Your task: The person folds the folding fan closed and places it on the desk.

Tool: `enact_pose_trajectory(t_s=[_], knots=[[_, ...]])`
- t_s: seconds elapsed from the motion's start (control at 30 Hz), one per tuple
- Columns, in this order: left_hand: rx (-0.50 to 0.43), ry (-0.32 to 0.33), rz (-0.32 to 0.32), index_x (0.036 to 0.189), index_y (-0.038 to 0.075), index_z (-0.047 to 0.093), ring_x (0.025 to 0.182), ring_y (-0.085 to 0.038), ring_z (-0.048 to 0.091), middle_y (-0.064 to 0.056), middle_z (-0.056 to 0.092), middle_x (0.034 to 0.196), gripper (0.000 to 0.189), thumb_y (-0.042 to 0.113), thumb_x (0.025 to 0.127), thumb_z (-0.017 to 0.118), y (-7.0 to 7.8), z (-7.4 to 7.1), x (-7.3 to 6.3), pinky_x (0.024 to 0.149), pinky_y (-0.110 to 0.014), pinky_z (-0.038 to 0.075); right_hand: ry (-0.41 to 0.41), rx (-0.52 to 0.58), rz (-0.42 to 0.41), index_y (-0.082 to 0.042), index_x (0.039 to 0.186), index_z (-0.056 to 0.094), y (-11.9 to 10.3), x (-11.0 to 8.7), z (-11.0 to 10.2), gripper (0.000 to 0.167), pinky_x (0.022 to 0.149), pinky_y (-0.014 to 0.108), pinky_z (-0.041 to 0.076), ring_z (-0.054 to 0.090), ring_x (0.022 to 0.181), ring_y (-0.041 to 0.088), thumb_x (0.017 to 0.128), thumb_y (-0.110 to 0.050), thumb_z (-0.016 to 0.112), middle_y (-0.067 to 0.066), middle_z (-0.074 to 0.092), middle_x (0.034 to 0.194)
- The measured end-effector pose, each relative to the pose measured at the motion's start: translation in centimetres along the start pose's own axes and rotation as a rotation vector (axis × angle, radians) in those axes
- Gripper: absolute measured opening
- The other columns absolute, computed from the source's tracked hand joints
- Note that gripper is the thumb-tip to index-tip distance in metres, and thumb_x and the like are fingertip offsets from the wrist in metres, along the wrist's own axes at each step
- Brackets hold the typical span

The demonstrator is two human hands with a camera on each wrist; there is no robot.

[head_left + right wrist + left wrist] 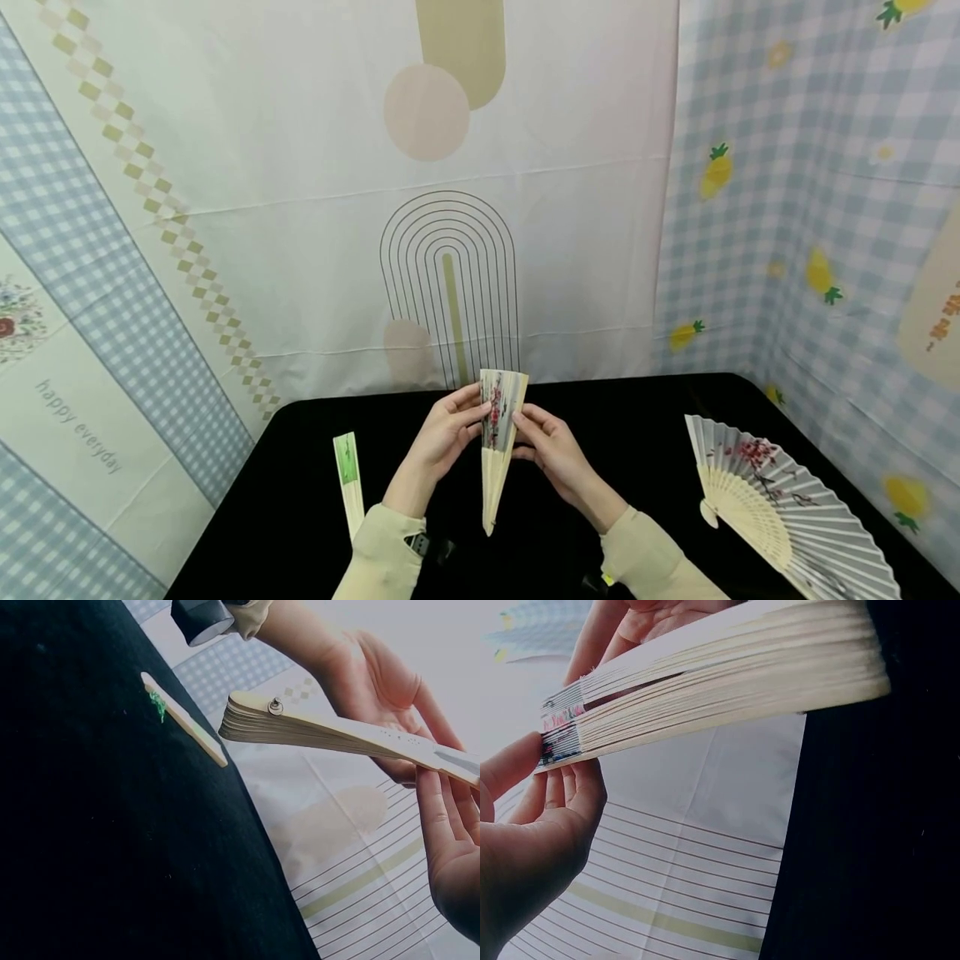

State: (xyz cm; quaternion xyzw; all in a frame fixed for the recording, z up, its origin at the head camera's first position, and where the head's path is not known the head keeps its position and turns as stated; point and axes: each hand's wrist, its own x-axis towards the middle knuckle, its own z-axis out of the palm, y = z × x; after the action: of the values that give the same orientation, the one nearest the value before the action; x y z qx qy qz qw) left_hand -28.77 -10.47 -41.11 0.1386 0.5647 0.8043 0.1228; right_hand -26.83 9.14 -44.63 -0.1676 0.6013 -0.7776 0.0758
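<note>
Between both hands, above the black table, a nearly folded fan (497, 442) with pale ribs and a grey leaf printed with red blossoms stands upright, its pivot end down. My left hand (442, 437) pinches the leaf's left edge, thumb in front and fingers behind. On the opposite edge, the right hand (557, 454) pinches the leaf in the same way. The left wrist view shows the stacked ribs (727, 690) close together. A metal pivot pin (276, 707) appears at the narrow end in the right wrist view.
A spread fan (780, 500) with grey leaf and red blossoms lies on the table's right side. Left of the hands lies a folded green fan (348, 475), partly behind the left sleeve. The black table (285, 500) meets a patterned cloth wall (592, 250).
</note>
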Motion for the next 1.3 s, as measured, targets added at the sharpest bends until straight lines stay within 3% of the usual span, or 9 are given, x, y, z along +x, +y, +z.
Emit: enact_pose_trajectory(t_s=[0.5, 0.9, 1.1, 1.3], knots=[[0.071, 0.033, 0.007, 0.147, -0.004, 0.046, 0.104, -0.015, 0.064, -0.007, 0.064, 0.123, 0.05, 0.002, 0.099, 0.06, 0.1, 0.2, 0.2, 0.085, -0.029, 0.055, 0.047, -0.041, 0.011, 0.001, 0.142, 0.053, 0.1, 0.0, -0.2, 0.049, 0.082, 0.036, 0.06, 0.069, 0.099, 0.022, 0.106, -0.033, 0.056, 0.015, 0.068, 0.121], [0.125, 0.07, 0.013, 0.145, -0.002, 0.05, 0.106, -0.018, 0.064, -0.016, 0.063, 0.128, 0.05, 0.001, 0.096, 0.065, -0.2, 0.6, 0.4, 0.092, -0.036, 0.052, 0.033, -0.072, 0.003, 0.002, 0.142, 0.053, 0.2, 0.0, -0.1, 0.051, 0.086, 0.037, 0.059, 0.069, 0.105, 0.023, 0.105, -0.033, 0.057, 0.021, 0.065, 0.127], [0.127, 0.092, 0.02, 0.143, -0.002, 0.052, 0.105, -0.018, 0.065, -0.015, 0.064, 0.125, 0.05, -0.001, 0.095, 0.065, -0.3, 0.6, 0.3, 0.088, -0.032, 0.054, 0.038, -0.097, 0.008, 0.002, 0.142, 0.053, 0.8, -0.5, -0.2, 0.049, 0.089, 0.037, 0.058, 0.069, 0.105, 0.021, 0.104, -0.028, 0.059, 0.019, 0.065, 0.127], [0.138, 0.114, 0.038, 0.141, -0.002, 0.054, 0.105, -0.017, 0.064, -0.016, 0.064, 0.124, 0.049, -0.001, 0.094, 0.066, -0.2, 0.7, 0.3, 0.086, -0.03, 0.054, 0.051, -0.121, -0.004, 0.002, 0.139, 0.057, 1.2, -0.8, 0.1, 0.048, 0.088, 0.036, 0.058, 0.068, 0.103, 0.02, 0.099, -0.022, 0.068, 0.015, 0.068, 0.118]])
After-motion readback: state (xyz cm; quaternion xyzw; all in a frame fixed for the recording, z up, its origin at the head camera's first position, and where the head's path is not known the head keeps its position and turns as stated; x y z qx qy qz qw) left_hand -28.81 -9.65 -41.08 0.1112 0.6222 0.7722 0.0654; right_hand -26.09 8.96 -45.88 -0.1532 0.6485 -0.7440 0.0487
